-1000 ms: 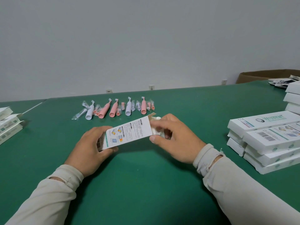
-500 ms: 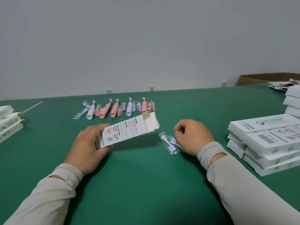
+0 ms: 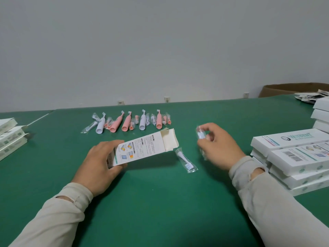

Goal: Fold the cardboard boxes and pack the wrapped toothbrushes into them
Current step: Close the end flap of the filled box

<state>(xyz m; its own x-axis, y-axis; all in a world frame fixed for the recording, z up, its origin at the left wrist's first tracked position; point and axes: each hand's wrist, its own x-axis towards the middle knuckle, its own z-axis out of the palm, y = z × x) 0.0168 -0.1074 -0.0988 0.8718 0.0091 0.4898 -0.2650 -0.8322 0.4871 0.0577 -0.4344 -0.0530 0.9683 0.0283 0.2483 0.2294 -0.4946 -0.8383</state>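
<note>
Box (image 3: 145,148) gripped at its near-left end by left hand (image 3: 99,164), thumb on top, fingers (image 3: 116,171) curled under, printed side up. Tilted, far end raised off the green desk (image 3: 160,202), flap open at that end and showing the cream inside. Sitting roughly mid-desk, a bit toward the near edge.

Right hand (image 3: 219,147) lifted just off the desk to the right of the open flap, fingertips pinching a small wrapped brush head (image 3: 200,133) in clear plastic. More crinkly plastic poking out below the palm, can't tell if same wrapper or a second one. Not touching the box.

Another wrapped brush head (image 3: 186,160) lying flat on the desk between the two hands, just below the open end of the box, bristles toward the near edge.

Row of toothbrushes (image 3: 128,122) further back toward the far edge, pink and white handles mixed with little wrapped heads, all lying side by side.

Stack of packed white boxes (image 3: 293,157) along the right edge, barcode showing on one. More white boxes (image 3: 320,113) piled behind those at the far right. Few flat boxes (image 3: 10,136) at the left edge. Brown carton (image 3: 288,89) past the far-right corner, with some loose printed leaflets (image 3: 309,97) in front of it.
</note>
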